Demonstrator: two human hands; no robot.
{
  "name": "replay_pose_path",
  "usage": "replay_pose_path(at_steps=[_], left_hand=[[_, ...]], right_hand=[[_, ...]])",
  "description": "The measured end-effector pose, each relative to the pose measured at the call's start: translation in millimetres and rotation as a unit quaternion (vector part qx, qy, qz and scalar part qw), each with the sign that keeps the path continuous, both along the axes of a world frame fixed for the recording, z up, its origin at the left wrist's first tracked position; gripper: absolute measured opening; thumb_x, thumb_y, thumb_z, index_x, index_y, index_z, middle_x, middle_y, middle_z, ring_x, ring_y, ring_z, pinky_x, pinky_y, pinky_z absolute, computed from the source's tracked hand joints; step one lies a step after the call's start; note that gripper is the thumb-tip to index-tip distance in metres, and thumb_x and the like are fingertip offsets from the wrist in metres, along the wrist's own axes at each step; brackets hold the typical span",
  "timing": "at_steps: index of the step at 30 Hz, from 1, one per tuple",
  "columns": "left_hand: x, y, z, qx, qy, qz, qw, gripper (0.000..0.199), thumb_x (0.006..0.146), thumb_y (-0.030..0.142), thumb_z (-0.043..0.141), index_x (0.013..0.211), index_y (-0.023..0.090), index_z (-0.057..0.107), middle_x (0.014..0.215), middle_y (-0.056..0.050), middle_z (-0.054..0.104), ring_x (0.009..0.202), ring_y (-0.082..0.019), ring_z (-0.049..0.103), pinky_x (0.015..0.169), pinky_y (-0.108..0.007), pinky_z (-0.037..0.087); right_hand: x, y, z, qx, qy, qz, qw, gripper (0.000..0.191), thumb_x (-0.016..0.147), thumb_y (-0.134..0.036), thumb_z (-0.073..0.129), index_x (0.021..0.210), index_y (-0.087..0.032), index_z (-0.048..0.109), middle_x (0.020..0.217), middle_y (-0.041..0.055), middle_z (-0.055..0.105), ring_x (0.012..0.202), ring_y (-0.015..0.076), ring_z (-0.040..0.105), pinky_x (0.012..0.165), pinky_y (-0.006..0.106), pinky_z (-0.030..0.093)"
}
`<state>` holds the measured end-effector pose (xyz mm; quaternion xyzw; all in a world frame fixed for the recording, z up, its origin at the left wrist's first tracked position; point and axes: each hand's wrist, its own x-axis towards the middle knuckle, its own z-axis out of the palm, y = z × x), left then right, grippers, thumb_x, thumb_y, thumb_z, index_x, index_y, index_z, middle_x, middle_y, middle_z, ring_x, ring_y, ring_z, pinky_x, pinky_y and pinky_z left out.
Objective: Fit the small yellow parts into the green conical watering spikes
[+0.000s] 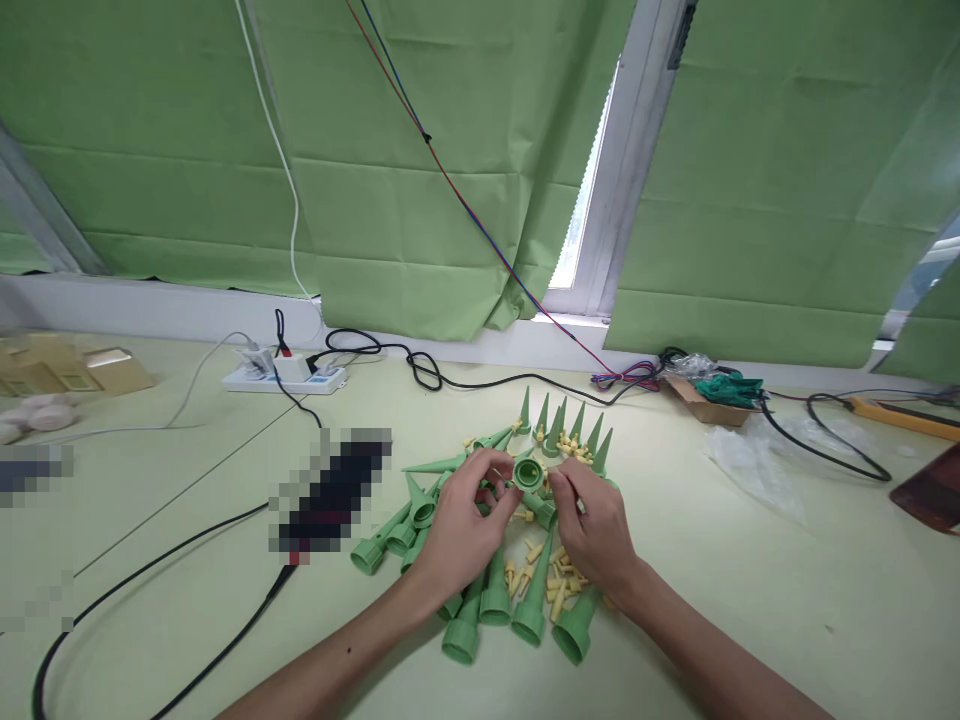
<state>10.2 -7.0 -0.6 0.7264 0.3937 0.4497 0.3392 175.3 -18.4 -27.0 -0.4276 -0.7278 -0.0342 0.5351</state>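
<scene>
My left hand [471, 505] grips a green plastic cone spike [529, 474] by its wide end, with the round hollow opening turned towards me. Close to its right side, my right hand [592, 515] is closed in a pinch; whatever lies between the fingertips is hidden. Below and around both hands lie many loose green cone spikes [531, 610], their points facing various ways. Small yellow nozzle-like pieces [559, 590] are scattered among them. Behind the hands, several green cones [555, 430] stand point up, with more yellow pieces [576, 447] beside them.
A power strip [285, 378] with plugs sits at the back left, and a black cable [487, 384] runs along the wall. A blurred dark device [334, 495] lies left. At back right are a cardboard box [705, 400] with green material and a clear plastic bag [754, 465].
</scene>
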Motion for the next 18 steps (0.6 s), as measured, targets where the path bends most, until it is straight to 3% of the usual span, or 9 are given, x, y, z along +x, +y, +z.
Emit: replay_pose_path(at_steps=[4,7,10,18], left_hand=[[-0.1,3.0,-6.6,-0.056,-0.035,-0.017,0.998,0.031,0.096,0.041,0.044,0.075,0.019,0.053,0.064,0.002,0.05,0.06,-0.013,0.05,0.056,-0.024,0.04],[0.3,4.2,-9.8,-0.119,-0.067,-0.042,0.99,0.04,0.097,0.047,0.039,0.071,0.018,0.05,0.055,0.004,0.042,0.049,-0.012,0.044,0.05,-0.025,0.036],[1.0,3.6,-8.5,-0.147,-0.091,-0.067,0.983,0.041,0.095,0.052,0.041,0.072,0.018,0.049,0.054,0.005,0.037,0.047,-0.011,0.043,0.048,-0.024,0.036],[1.4,0.9,-3.0,-0.131,-0.077,-0.101,0.983,0.036,0.093,0.048,0.049,0.074,0.018,0.051,0.064,0.004,0.033,0.054,-0.01,0.038,0.049,-0.022,0.036]], right_hand=[[0.0,-0.4,0.4,0.004,0.012,0.014,1.0,0.022,0.099,-0.017,0.039,0.082,-0.02,0.052,0.069,0.0007,0.05,0.061,0.0137,0.045,0.057,0.026,0.037],[-0.1,0.6,-0.5,0.001,0.011,0.034,0.999,0.018,0.099,-0.016,0.04,0.087,-0.02,0.053,0.074,0.0025,0.053,0.066,0.015,0.048,0.061,0.026,0.039],[0.1,1.7,-1.3,-0.013,0.006,0.055,0.998,0.017,0.099,-0.015,0.04,0.091,-0.021,0.055,0.079,0.0042,0.056,0.071,0.0164,0.051,0.065,0.028,0.041],[0.5,4.2,-1.8,-0.025,-0.008,0.072,0.997,0.016,0.099,-0.015,0.041,0.09,-0.02,0.054,0.079,0.0036,0.053,0.071,0.016,0.049,0.066,0.028,0.04]])
